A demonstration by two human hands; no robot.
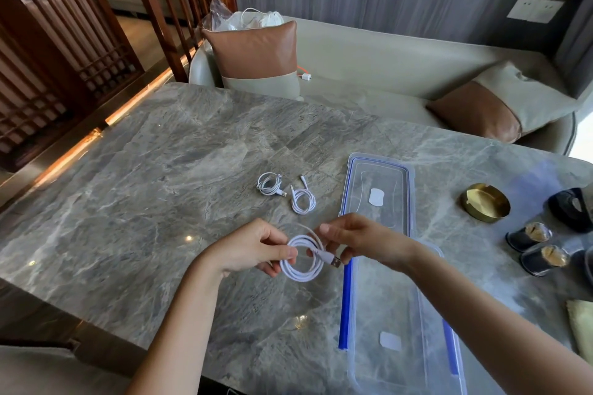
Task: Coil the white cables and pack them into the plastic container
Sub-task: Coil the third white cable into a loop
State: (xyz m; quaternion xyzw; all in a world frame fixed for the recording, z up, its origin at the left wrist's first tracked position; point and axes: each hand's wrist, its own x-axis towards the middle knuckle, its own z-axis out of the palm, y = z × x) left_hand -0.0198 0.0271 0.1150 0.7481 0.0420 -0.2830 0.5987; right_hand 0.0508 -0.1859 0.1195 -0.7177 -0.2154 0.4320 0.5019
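Observation:
A white cable (301, 272) wound into a loop hangs just above the marble table (144, 202). My left hand (253, 248) pinches the loop's left side. My right hand (359, 239) holds the cable's end near its USB plug (335, 262). Two more coiled white cables lie on the table beyond my hands, one coiled cable (269, 184) on the left and another coiled cable (303, 200) to its right. The clear plastic container (369, 346) with blue clips sits to the right of my hands, partly under my right forearm. Its clear lid (378, 186) lies farther back.
A brass dish (485, 202) and several dark small cups (529, 236) stand at the table's right. A bench with brown-and-grey cushions (256, 58) runs behind the table, with a plastic bag of cables (247, 19) on it. A wooden screen stands on the left.

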